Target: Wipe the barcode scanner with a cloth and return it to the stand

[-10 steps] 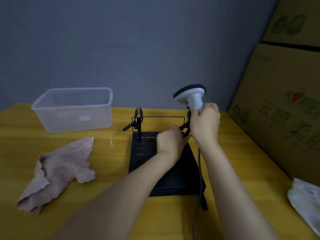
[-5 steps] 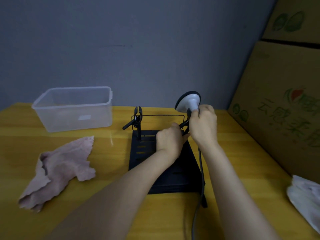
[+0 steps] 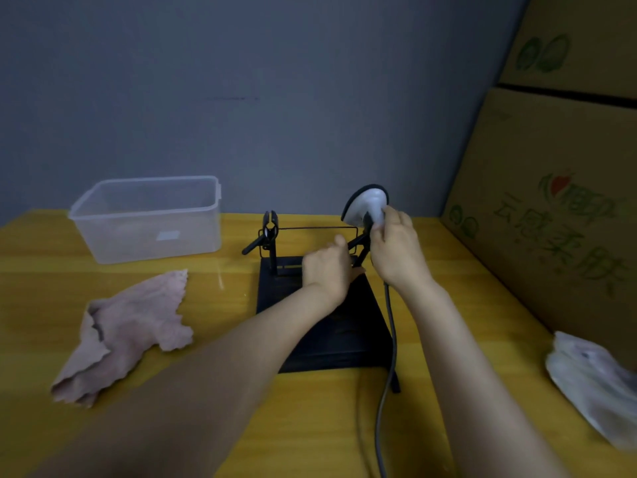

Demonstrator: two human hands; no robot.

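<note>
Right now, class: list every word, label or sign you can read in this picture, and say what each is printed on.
Lower cardboard box: large green Chinese characters under a red-and-green logo, too blurred to quote.
Upper cardboard box: green leaf-like marks, no readable words.
Clear plastic bin: small white sticker, unreadable.

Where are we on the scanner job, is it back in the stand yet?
Wiping looks over: the pink cloth lies on the table. In hand: the right hand holds the scanner at the stand clamp, which the left hand works. Left: seat it and let go.
</note>
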